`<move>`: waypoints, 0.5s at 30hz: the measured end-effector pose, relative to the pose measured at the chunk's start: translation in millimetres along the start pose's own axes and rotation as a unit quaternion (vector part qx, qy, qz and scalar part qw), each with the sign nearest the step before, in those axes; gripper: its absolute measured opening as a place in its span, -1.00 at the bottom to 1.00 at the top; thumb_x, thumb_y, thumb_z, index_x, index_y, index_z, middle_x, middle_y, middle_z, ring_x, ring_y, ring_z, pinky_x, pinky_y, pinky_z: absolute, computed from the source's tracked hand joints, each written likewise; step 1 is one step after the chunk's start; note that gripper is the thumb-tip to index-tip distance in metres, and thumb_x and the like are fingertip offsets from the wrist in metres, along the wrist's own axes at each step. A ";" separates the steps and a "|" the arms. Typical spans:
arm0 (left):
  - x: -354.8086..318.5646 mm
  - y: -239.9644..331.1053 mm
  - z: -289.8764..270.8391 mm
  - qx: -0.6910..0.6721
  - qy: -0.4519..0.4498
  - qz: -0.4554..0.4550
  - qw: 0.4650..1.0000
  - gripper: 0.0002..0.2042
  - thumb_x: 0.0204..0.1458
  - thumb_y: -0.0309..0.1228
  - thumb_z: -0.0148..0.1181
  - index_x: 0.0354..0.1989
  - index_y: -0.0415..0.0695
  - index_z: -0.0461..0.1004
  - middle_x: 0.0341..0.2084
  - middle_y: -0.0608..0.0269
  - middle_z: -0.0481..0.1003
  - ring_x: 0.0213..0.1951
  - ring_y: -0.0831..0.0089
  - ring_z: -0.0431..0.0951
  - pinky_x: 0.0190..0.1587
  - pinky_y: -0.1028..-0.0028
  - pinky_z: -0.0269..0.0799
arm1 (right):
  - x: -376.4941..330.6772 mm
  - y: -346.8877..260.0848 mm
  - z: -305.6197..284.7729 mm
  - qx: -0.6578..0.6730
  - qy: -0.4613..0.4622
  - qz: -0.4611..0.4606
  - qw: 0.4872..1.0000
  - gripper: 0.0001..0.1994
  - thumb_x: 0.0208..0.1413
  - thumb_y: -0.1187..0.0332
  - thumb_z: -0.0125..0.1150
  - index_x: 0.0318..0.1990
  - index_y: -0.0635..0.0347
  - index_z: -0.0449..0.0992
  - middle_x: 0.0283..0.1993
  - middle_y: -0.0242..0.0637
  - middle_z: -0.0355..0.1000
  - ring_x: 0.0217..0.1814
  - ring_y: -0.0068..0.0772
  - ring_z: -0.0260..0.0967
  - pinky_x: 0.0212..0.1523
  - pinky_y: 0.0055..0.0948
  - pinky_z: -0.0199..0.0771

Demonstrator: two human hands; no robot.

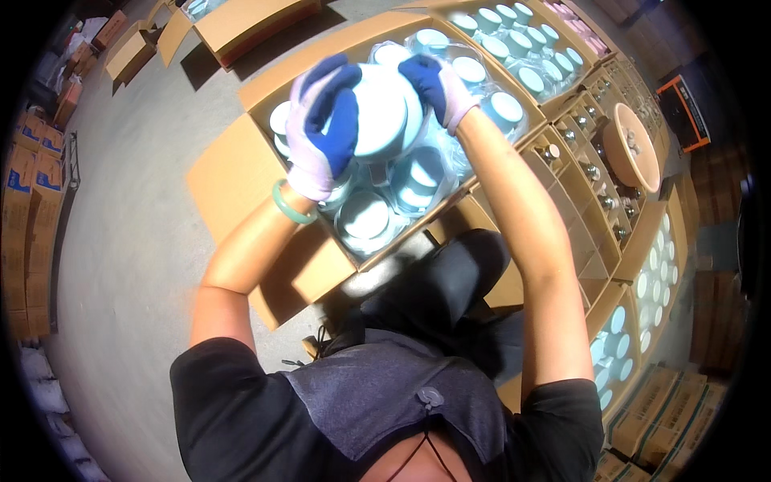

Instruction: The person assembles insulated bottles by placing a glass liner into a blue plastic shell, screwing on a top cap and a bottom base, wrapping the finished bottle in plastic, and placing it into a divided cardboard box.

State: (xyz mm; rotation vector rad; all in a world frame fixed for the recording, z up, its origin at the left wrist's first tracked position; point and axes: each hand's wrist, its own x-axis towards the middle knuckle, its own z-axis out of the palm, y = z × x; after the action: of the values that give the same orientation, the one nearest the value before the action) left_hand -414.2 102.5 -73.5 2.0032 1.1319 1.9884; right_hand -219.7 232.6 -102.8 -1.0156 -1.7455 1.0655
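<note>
Both my hands wear white and blue work gloves. A pale blue round container (379,112) with a stepped shape is raised above an open cardboard box (255,90). My left hand (325,120) is wrapped round its left side, thumb toward me. My right hand (438,87) grips its upper right edge with curled fingers, though the fingertips are partly hidden. Below, several similar pale blue containers (418,173) stand in the box, many in clear plastic wrap. A green bangle (291,204) circles my left wrist.
Right of the box, a divided carton (574,169) holds small bottles, with a peach-coloured bowl (631,149) on it. Another box of blue containers (530,79) stands at the far right. Open flaps (229,181) jut out left. Stacked cartons (32,217) line the left.
</note>
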 end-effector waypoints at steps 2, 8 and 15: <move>-20.3 -21.4 10.1 0.030 -0.002 -0.043 0.999 -0.72 0.09 -0.57 0.12 -0.01 -0.21 0.56 0.07 0.05 0.48 0.13 0.19 0.48 0.19 0.32 0.37 | 5.2 35.4 12.5 -0.102 0.003 0.039 0.994 -0.71 0.15 0.26 0.24 -0.05 0.24 0.56 -0.18 -0.17 0.54 -0.16 -0.39 0.45 -0.07 -0.44 0.47; -78.9 -79.1 91.8 0.024 -0.058 -0.117 0.991 -0.70 0.07 -0.57 0.17 0.01 -0.17 0.55 0.04 0.01 0.42 0.12 0.14 0.47 0.17 0.31 0.41 | -19.8 169.0 -11.9 0.203 -0.064 0.177 0.961 -0.72 0.24 0.24 0.11 -0.04 0.22 0.53 -0.25 -0.37 0.50 -0.27 -0.55 0.36 -0.22 -0.47 0.37; -97.8 -207.4 111.6 -0.176 -0.244 -0.521 0.798 -0.71 0.20 -0.38 0.07 0.04 -0.17 0.52 -0.25 0.09 0.55 -0.26 0.33 0.56 -0.20 0.36 0.48 | -107.3 103.0 -10.2 0.278 0.066 0.285 0.915 -0.60 0.35 0.15 -0.02 0.18 0.19 0.42 -0.01 -0.34 0.50 0.08 -0.42 0.42 0.10 -0.44 0.35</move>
State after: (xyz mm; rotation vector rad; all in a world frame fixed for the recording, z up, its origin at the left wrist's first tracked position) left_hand -389.3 244.1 -284.2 1.1227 1.1944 0.9330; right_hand -153.7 169.2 -220.6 -1.2064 -0.9403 1.6894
